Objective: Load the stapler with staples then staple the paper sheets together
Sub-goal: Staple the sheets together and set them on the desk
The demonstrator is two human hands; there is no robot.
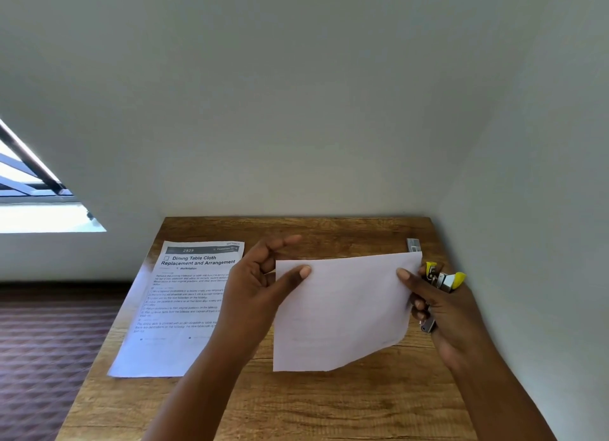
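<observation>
Both your hands hold white paper sheets (342, 309) up above the wooden desk (296, 404). Your left hand (260, 285) pinches their left edge between thumb and fingers. Your right hand (441, 312) grips a yellow and metal stapler (445, 281) with its thumb pressed on the sheets' right edge. A printed instruction sheet (178, 309) lies flat to the left; a small staple box (413, 245) sits near the desk's far right corner.

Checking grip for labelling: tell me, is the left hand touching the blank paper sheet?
Touching. The head view shows the left hand pinching the blank paper sheet, its thumb lying across the sheet's upper left corner.
</observation>
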